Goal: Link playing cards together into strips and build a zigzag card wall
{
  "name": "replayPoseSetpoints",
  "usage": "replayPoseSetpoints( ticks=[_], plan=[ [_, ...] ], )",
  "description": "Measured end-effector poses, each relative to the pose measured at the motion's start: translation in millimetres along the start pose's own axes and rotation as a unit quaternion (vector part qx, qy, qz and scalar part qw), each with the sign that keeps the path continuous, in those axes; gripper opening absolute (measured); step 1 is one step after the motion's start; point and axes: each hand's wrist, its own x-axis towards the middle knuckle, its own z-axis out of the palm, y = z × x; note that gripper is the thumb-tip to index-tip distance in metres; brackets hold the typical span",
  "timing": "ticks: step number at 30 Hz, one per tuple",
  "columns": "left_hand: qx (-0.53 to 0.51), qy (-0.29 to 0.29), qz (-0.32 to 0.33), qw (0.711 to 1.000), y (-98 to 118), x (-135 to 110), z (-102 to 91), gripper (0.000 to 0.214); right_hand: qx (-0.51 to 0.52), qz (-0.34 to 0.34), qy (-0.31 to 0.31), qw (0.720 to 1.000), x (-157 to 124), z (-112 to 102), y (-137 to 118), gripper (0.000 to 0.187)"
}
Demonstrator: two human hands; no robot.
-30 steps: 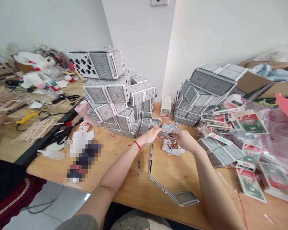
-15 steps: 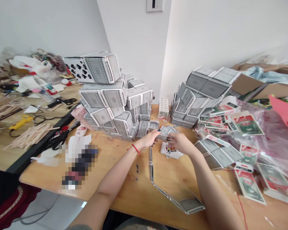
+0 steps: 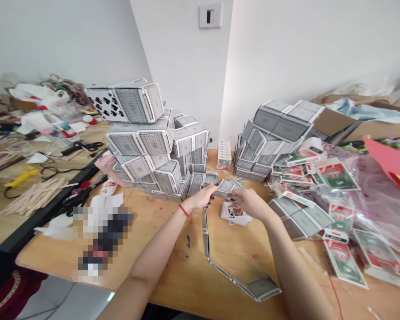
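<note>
Cards between hands [image 3: 227, 186] and stacked card towers [image 3: 143, 144]: grey lattice backs, white borders. Upper left, white card [image 3: 103, 104], black pips. Right, red-green packs [image 3: 336, 174], red paper [image 3: 386, 155].

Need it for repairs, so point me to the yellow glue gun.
Head view, far left: the yellow glue gun lies just beyond a pile of wooden craft sticks.

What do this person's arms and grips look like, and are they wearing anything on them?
The left forearm and right forearm are bare, with no sleeves or gloves in view. A thin red cord bracelet circles the wrist of the left grip. The right grip shows no band. The nails look dark-painted.
</note>
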Motion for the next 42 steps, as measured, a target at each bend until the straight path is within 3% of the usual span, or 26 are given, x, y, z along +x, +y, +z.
replayPoseSetpoints(
  ticks=[8, 15, 34, 42],
  plan=[
    [-0.026, 0.018, 0.005, 0.999, 1.1, -1.7, 0.1, 0.032, 0.045, -0.001, 0.002, 0.999, 1.3, 3.5, -5.0, 0.022],
    [-0.008, -0.012, -0.009, 1.000, 6.3, -5.6, 0.0, 0.034, 0.082, -0.016, -0.026, 0.996, -3.4, -4.5, -0.5, 0.025],
    [-0.020, 0.020, -0.013, 1.000, 1.9, -1.1, 5.8, 0.032, 0.052, 0.004, -0.008, 0.999, 3.3, 4.6, -4.6, 0.020],
    [-0.018, 0.008, -0.004, 1.000, -4.4, 3.9, 6.5, 0.033, 0.052, 0.019, -0.009, 0.998, 5.5, 8.4, 0.5, 0.020]
  ],
)
